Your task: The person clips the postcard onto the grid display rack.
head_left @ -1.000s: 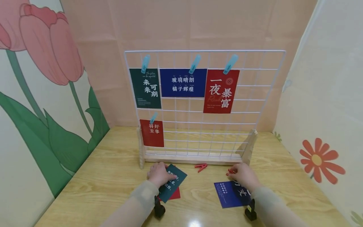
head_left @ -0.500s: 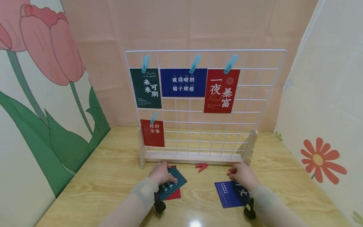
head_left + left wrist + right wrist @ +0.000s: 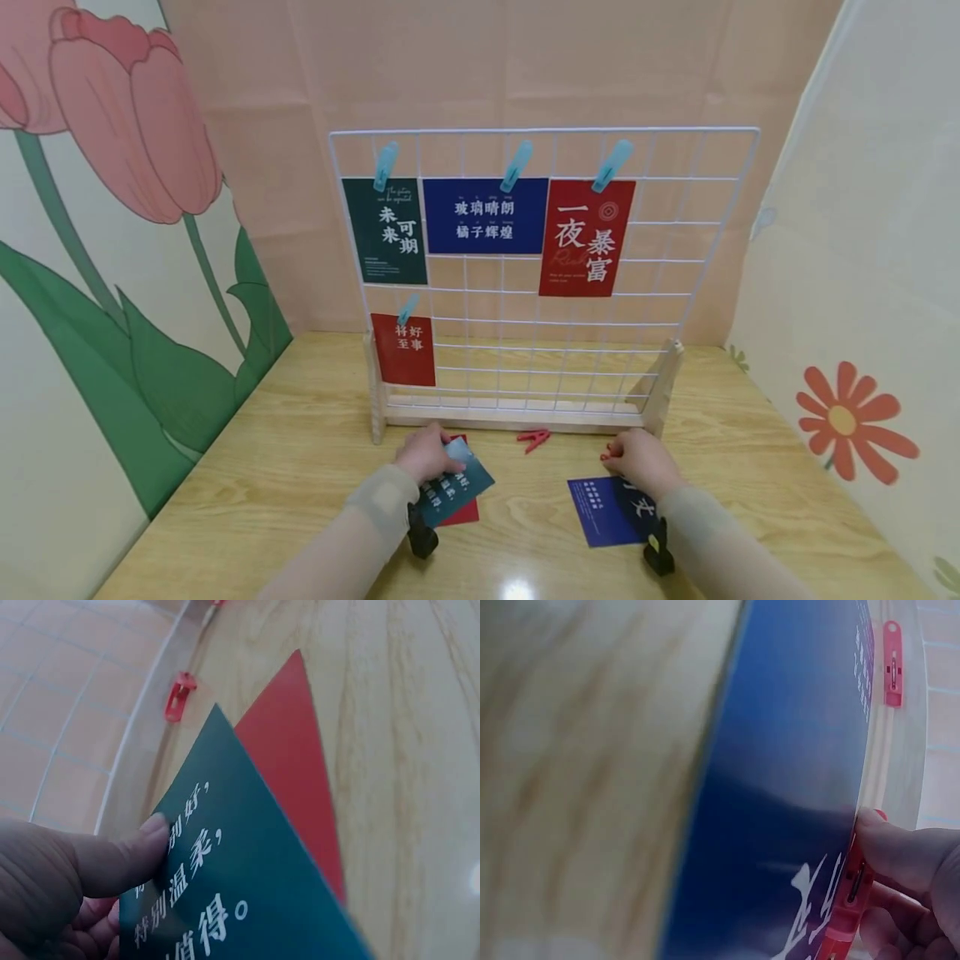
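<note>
In the head view my left hand [image 3: 424,455] pinches a dark green card [image 3: 467,477] with white characters, thumb on its face and fingers behind. The left wrist view shows that card raised at a slant over a red card [image 3: 294,742] on the table. My right hand [image 3: 647,460] holds a red clothespin [image 3: 852,889] between thumb and fingers, plainest in the right wrist view. Just under it is a blue card [image 3: 600,510] with white writing, partly hidden by the hand and wrist. Another red clothespin [image 3: 533,439] lies between the hands.
A white wire grid [image 3: 570,321] on a wooden stand [image 3: 510,418] rises behind the hands. Blue clothespins hold several cards on it: a green card [image 3: 386,250], a blue card [image 3: 486,218], a large red card [image 3: 577,267] and a small red card [image 3: 403,367] lower left.
My left hand has shifted slightly and tilted the green card, uncovering the red card's far corner. My right hand stays almost still with the clothespin.
</note>
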{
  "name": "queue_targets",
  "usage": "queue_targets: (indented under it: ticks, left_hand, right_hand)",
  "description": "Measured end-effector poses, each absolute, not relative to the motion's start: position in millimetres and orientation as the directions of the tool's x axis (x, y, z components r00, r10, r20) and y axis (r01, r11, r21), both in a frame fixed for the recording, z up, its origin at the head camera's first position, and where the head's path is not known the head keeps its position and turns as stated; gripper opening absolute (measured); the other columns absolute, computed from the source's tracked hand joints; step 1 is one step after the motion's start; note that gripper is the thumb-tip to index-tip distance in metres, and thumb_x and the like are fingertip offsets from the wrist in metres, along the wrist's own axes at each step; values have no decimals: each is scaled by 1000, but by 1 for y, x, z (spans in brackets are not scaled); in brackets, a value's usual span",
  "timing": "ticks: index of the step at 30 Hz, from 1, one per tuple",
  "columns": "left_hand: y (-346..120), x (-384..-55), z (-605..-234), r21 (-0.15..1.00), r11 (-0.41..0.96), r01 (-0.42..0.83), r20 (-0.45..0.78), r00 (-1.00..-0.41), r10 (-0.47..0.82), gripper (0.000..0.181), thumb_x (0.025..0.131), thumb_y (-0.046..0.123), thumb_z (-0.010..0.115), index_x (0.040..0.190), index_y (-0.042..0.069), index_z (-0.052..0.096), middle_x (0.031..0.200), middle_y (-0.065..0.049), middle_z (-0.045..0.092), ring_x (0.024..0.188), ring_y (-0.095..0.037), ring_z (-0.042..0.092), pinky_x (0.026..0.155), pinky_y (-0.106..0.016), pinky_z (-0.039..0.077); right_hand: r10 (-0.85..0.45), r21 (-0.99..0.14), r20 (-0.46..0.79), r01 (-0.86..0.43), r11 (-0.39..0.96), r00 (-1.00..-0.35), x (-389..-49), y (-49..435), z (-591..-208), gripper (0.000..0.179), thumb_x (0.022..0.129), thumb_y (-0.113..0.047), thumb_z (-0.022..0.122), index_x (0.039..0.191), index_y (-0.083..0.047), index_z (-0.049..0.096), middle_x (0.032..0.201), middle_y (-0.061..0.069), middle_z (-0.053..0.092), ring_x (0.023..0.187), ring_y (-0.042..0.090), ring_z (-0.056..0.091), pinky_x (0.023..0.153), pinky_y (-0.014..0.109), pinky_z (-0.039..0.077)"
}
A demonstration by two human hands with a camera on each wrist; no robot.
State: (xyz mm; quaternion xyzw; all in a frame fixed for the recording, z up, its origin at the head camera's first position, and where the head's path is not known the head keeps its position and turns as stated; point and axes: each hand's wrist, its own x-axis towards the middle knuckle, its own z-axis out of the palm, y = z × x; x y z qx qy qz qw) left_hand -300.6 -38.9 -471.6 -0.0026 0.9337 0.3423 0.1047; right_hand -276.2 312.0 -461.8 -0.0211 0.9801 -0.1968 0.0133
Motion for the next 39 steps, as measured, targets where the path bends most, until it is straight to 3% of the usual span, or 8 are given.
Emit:
queue_targets:
  ticks: [6, 12, 18, 25, 31, 39]
  left_hand:
    - [-45, -302, -468, 711, 703, 13, -107, -986, 127, 27, 82, 20, 76, 105, 11, 64, 91, -3, 59, 80, -21, 52, 72, -37, 43]
    - [-53, -305, -458, 834, 551, 0, -102, -983, 154, 18, 91, 15, 67, 108, 10, 64, 94, -5, 58, 82, -21, 53, 75, -36, 45]
    - [-60, -304, -446, 878, 479, -9, -100, -981, 165, 19, 95, 18, 62, 112, 11, 65, 101, -5, 62, 88, -21, 54, 82, -38, 45]
    - [-67, -303, -436, 929, 367, -41, -113, -978, 176, 25, 96, 24, 59, 118, 11, 63, 103, -5, 62, 90, -22, 55, 80, -36, 46]
    - [-68, -303, -427, 963, 264, -55, -99, -983, 155, 24, 96, 23, 60, 115, 9, 63, 97, -8, 61, 81, -22, 54, 73, -30, 49]
    - [-68, -303, -419, 976, 215, -44, -77, -986, 149, 24, 96, 25, 60, 114, 10, 62, 98, -9, 62, 83, -22, 58, 78, -32, 52]
  right_hand:
    - [-46, -397, -20, -34, 917, -999, -278, 312, -462, 12, 82, -16, 76, 77, -9, 67, 70, -1, 58, 63, 16, 50, 60, 33, 42]
    - [29, -512, -1, 25, 859, -1000, -275, 312, -452, 23, 86, -17, 72, 99, -2, 61, 85, 8, 60, 72, 22, 54, 63, 35, 47]
    - [24, -544, 36, 0, 839, -999, -271, 307, -435, 39, 89, -20, 71, 115, 5, 58, 100, 17, 64, 83, 25, 59, 74, 45, 51]
    - [-3, -583, 69, -43, 811, -998, -267, 300, -424, 44, 89, -26, 69, 120, 4, 60, 97, 13, 66, 76, 20, 60, 66, 37, 53]
    - [-6, -596, 75, -50, 801, -997, -266, 288, -406, 48, 92, -37, 65, 123, -1, 60, 103, 10, 66, 86, 22, 61, 72, 40, 53]
    - [-44, -646, 110, -105, 756, -993, -262, 271, -385, 52, 92, -40, 64, 126, -1, 57, 107, 10, 65, 94, 24, 61, 75, 38, 53]
